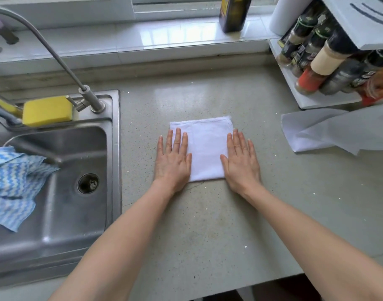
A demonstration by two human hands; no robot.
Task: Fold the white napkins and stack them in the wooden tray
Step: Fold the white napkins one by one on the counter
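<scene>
A folded white napkin lies flat as a small square on the speckled countertop. My left hand presses on its left edge with straight fingers. My right hand lies flat on its right edge the same way. Another white napkin, loose and rumpled, lies on the counter at the right, running out of the frame. No wooden tray is in view.
A steel sink sits at the left, with a faucet, a yellow sponge and a blue-and-white cloth. A white rack of spice bottles stands at the back right. A dark bottle is on the windowsill.
</scene>
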